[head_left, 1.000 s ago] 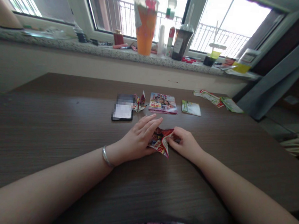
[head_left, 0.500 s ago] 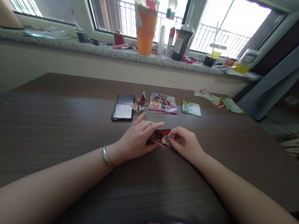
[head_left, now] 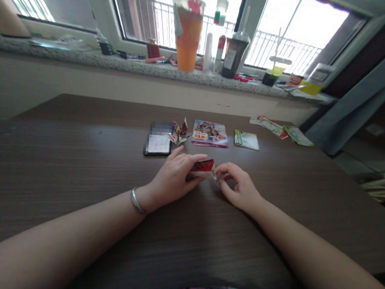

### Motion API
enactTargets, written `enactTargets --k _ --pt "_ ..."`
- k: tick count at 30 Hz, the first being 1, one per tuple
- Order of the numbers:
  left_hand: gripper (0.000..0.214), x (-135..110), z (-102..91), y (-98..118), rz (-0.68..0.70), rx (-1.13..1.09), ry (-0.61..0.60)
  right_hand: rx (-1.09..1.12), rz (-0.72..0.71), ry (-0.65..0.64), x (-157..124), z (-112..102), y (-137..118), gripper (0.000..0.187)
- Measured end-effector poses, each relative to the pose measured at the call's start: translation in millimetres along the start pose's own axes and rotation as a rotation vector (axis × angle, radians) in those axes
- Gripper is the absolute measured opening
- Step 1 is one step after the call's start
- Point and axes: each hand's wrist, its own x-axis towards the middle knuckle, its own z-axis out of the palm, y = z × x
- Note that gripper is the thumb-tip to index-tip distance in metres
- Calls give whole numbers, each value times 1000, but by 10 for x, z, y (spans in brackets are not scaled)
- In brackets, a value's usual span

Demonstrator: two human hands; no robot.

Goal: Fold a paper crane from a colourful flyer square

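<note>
A small folded piece of printed paper (head_left: 204, 167), red on top with a pale edge, is between my two hands just above the dark table. My left hand (head_left: 179, 175) grips its left part, fingers over the far side and thumb along the near side. At its right end, my right hand (head_left: 236, 183) pinches the pale corner between thumb and fingertips. Beyond my left fingers stands a folded paper figure (head_left: 179, 135) with upright points, beside a phone (head_left: 159, 139) with a lit screen. My left palm hides part of the held paper.
Past my hands lie a stack of colourful flyers (head_left: 211, 132) and a small pile of green-white papers (head_left: 247, 140). More printed strips (head_left: 272, 126) lie at the table's far right. Cups, including a tall orange one (head_left: 188, 36), and bottles line the granite windowsill (head_left: 132, 63).
The paper has tilted up and its fold has opened, so a red face and pale near edge now show. My left thumb and fingers have shifted slightly left.
</note>
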Motion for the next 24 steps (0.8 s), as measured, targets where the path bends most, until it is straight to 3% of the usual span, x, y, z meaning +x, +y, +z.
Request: enactTargets --k 11,15,24 --pt "29 17 0 17 10 -58 21 -195 -35 79 -1 14 13 4" --pt "20 23 -5 19 4 -99 -5 -172 -65 114 13 -2 9 3" --pt "25 32 -28 52 1 -141 -89 -210 -50 138 13 1 0 6"
